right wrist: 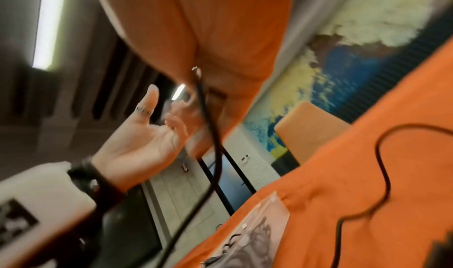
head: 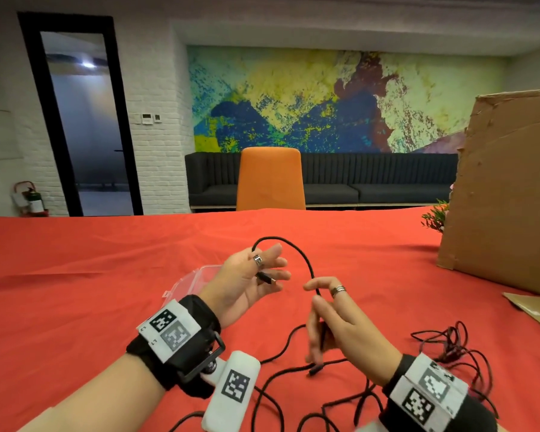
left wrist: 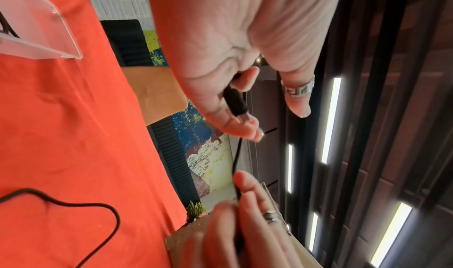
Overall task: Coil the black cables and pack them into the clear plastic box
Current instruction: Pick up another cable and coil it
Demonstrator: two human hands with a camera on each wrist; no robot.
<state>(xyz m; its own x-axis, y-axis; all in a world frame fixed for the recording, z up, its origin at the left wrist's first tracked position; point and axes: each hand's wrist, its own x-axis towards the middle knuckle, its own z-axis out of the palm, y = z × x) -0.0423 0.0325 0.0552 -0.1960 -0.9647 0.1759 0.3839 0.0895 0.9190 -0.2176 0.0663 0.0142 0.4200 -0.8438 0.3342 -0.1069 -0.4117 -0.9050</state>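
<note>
Head view: left hand point(head: 250, 282) was raised palm-up above the red cloth point(head: 106, 275), fingers loosely spread, thumb pressing the plug point(head: 265, 279) of a black cable point(head: 296, 251) against the fingers. From there the cable arched up and over to the right hand point(head: 334, 322), which pinched it between thumb and forefinger, the other fingers curled downward. More cable point(head: 449, 341) lay tangled on the cloth near the right wrist. A clear box point(head: 197, 275) sat just behind the left hand; cardboard point(head: 499, 188) stood at the far right.

Left wrist view: the left hand point(left wrist: 235, 39) held the plug point(left wrist: 236, 101) under its thumb, and the cable point(left wrist: 235, 163) ran down to the right hand point(left wrist: 245, 223), whose fingers closed around it. The box point(left wrist: 49, 35) lay on the cloth at the upper left.

Right wrist view was blurred: the left hand point(right wrist: 144, 136) showed palm open, the cable point(right wrist: 208, 128) hung from the right hand's grip, and the box point(right wrist: 267, 216) held dark coils.
</note>
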